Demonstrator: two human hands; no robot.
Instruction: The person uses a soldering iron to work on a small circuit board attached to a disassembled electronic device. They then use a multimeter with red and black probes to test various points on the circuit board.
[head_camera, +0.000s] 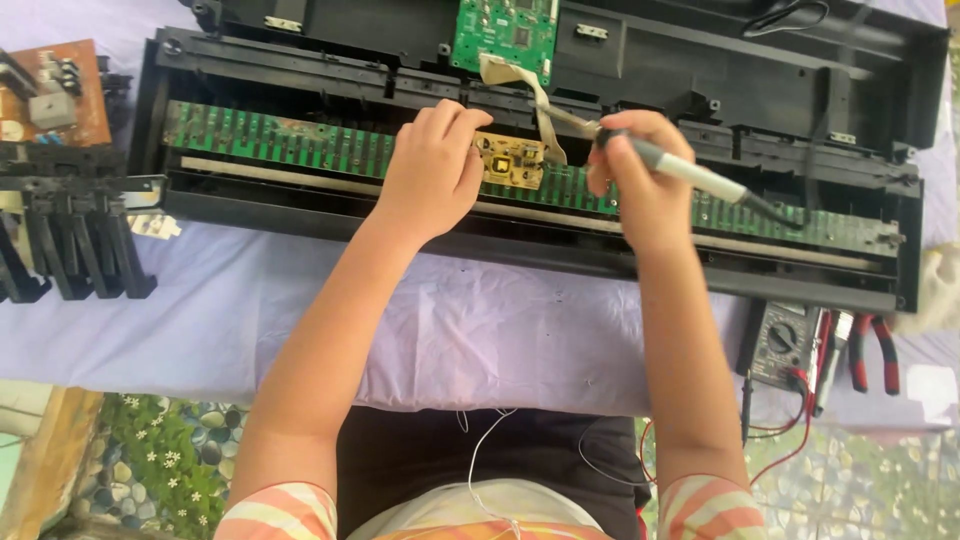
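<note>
The left hand (432, 165) rests curled on a small tan circuit board (510, 160), its fingers bent down over the board's left edge and pinning it against the long green circuit strip (300, 145) that runs along the inside of an opened black keyboard casing (700, 60). The right hand (640, 175) is closed around a soldering iron (680, 168) with a grey handle, held like a pen; the tip points left, toward the upper right corner of the tan board, close to where a flat beige ribbon cable (535, 95) bends down to it. The iron's dark cord end sticks out to the right past the hand, above the green strip. The ribbon cable leads up to a green circuit board (505, 30) set in the upper half of the casing.

The casing lies across a desk covered with a pale lilac cloth (480, 330). At the left edge sits a row of detached black keys (70, 240), and above it a brown circuit board (55, 95) with bulky parts on it. Near the right edge, just below the casing, lie a multimeter (785, 340) with red and black leads, and red-handled pliers (870, 350) beside it. Both forearms reach in from the bottom, with striped sleeves at the frame's lower edge.
</note>
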